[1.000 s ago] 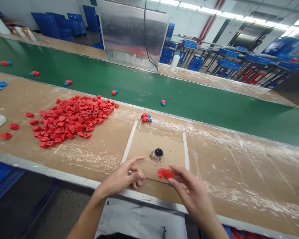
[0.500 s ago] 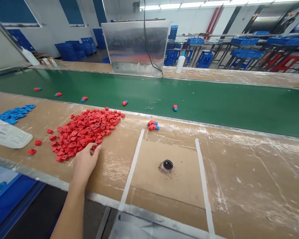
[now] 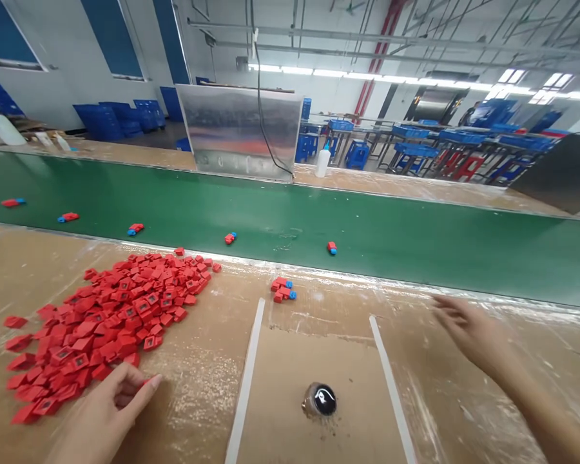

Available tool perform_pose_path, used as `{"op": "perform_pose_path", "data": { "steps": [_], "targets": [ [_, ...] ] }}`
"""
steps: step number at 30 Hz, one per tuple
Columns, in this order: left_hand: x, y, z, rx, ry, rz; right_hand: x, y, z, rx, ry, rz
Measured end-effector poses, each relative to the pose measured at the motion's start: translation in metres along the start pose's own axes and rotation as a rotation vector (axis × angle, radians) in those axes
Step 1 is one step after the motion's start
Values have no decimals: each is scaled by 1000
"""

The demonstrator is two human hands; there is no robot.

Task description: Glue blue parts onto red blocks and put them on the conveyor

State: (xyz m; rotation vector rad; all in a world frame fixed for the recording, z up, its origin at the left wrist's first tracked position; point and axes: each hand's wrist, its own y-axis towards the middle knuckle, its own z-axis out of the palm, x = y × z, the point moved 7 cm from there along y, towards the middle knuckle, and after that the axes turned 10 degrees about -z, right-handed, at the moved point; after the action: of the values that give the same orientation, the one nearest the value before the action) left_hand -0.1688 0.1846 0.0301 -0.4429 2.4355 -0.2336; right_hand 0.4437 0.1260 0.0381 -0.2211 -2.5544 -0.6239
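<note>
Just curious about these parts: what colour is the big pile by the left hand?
The pile of small parts is red, clearest in the head view.

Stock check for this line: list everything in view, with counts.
red plastic parts: many, red, heaped on the left of the tan workbench
red-and-blue parts: small cluster, at the bench's far edge
red-and-blue parts: five, on the green conveyor belt
jar: one, dark contents, on the cardboard sheet
tape strips: two, white, along the sheet's sides
steel panel: one, silver, beyond the belt
bottle: one, white, beside the panel
crates: many, blue, in the background
left hand: one, at the pile's edge
right hand: one, open, over the bench
</note>
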Motion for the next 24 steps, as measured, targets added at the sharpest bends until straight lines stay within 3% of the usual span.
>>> {"op": "perform_pose_path", "data": {
  "steps": [3, 6, 9, 11, 14, 17, 20, 24],
  "targets": [
    [0, -9, -3, -19, -180, 13, 10, 74, 68, 204, -65, -64],
    [5, -16, 0, -10, -304, 10, 33, 134, 130, 266, -135, -103],
    [11, -22, 7, -19, -338, 38, 48, 157, 159, 296, -203, -108],
    [9, -25, 14, 5, -245, 83, 47, 156, 157, 314, -233, -103],
    [0, -30, 21, 80, -49, 146, 34, 140, 134, 326, -260, -65],
    [-8, -29, 6, 37, 49, 126, 24, 111, 98, 323, -234, -27],
    [-16, -23, -7, 29, 109, 113, 19, 69, 64, 318, -157, 0],
    [-34, -15, 1, 79, 209, 177, 18, -7, 35, 333, 191, 65]
  ]
}}
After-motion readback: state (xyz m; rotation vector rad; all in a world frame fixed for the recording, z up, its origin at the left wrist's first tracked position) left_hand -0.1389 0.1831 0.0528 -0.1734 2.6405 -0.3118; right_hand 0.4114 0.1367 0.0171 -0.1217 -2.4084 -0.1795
